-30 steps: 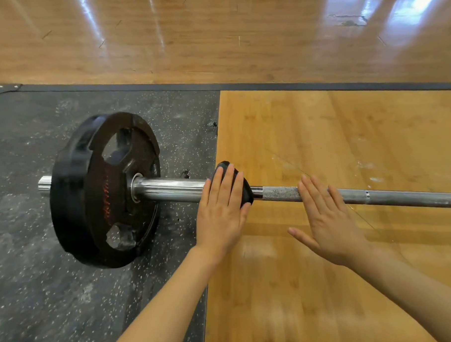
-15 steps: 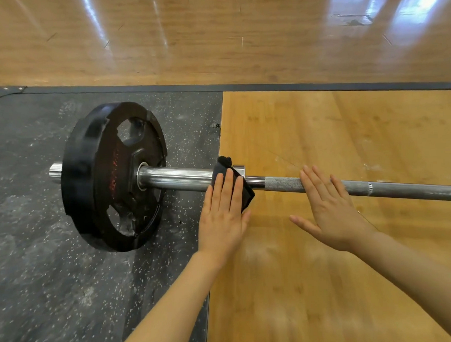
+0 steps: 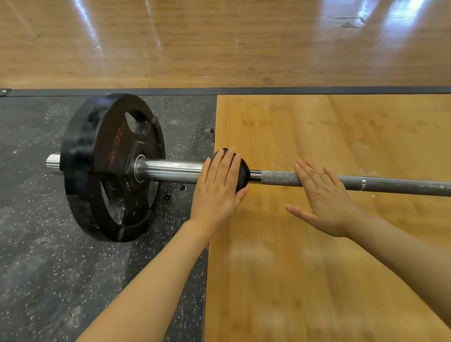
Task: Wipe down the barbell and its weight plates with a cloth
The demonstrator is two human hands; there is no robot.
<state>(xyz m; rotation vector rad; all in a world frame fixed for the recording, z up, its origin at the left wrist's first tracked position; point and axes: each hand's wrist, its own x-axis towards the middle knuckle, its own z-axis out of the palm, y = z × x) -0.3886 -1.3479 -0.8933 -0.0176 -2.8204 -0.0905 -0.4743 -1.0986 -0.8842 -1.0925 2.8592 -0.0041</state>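
Note:
A steel barbell (image 3: 399,185) lies across the floor from left to right. One black weight plate (image 3: 111,166) with cut-out grips sits on its shiny left sleeve (image 3: 170,170). A black cloth (image 3: 243,173) is draped over the bar at the sleeve's inner end. My left hand (image 3: 217,193) presses flat on the cloth with straight fingers. My right hand (image 3: 324,198) rests flat on the grey knurled shaft just right of the cloth, fingers straight and thumb spread.
The plate stands on a speckled black rubber mat (image 3: 34,266). A light wooden platform (image 3: 318,278) lies under the shaft. A dark border strip (image 3: 326,91) edges the platform, with glossy wooden floor (image 3: 225,36) beyond.
The bar and plate have rolled; the plate's cut-outs sit at a new angle. The cloth under my left hand has bunched over the bar. Both hands stay flat on the bar.

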